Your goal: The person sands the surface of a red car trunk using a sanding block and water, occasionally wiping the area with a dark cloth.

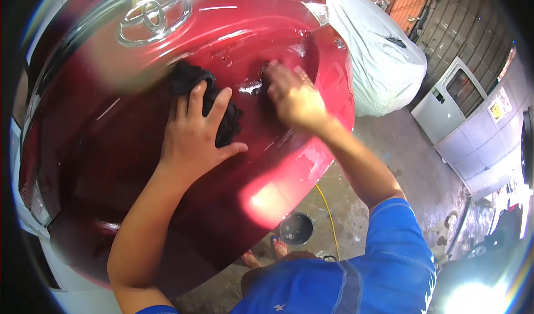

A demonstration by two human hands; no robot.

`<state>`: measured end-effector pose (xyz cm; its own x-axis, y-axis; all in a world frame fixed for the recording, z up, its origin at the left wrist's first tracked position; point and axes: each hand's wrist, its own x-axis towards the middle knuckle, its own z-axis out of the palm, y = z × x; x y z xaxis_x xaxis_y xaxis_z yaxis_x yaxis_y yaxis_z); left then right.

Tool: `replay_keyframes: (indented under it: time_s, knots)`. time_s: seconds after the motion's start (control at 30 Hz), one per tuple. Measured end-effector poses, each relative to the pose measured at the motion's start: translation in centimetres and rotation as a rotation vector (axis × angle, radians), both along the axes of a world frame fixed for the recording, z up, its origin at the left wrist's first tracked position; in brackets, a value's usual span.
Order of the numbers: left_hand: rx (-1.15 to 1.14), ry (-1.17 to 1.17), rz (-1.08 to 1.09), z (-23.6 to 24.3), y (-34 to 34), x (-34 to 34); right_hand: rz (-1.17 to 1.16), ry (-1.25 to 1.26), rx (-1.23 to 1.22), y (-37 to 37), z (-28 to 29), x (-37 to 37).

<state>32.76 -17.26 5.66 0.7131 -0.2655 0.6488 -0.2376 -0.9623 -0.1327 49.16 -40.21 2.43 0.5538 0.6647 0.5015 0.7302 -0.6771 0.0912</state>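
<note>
A glossy wet red car (245,186) fills the left and middle of the head view. My left hand (192,124) lies on its panel with fingers and thumb spread. Its fingertips touch a crumpled black cloth (225,124), which sticks out above and to the right of them. Further right, my right hand (295,97) presses on the panel with bent fingers, smeared by motion. Something dark shows by its fingertips, but I cannot make out what it is. Between the hands the wet surface glints.
A chrome emblem (156,20) sits at the upper left of the car. Below the car's edge, a black bucket (296,228) stands on the concrete floor beside a yellow hose (328,208). A covered car (378,52) stands beyond, and a loose white door (449,99) leans at right.
</note>
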Motion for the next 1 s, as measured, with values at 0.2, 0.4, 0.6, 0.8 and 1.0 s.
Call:
replay_keyframes:
  time_s: [0.2, 0.4, 0.6, 0.8, 1.0]
  knots:
    - [-0.001, -0.028, -0.007, -0.5, 0.7, 0.8, 0.000, -0.024, 0.061, 2.4, -0.7, -0.7]
    - [0.000, -0.076, -0.043, -0.1, 0.2, 0.9, 0.075, 0.159, 0.731, -3.8, 5.1, 2.0]
    - [0.035, -0.046, -0.028, -0.7, 0.9, 1.0, -0.070, 0.181, 0.065, 0.9, -1.3, -2.8]
    - [0.033, 0.030, -0.041, -0.1, -0.2, 1.1, -0.057, 0.263, 0.222, -0.7, 0.0, 1.2]
    - [0.024, 0.002, -0.063, 0.1, 0.5, 1.0, 0.214, 0.120, 0.064, -2.2, 0.2, -1.7]
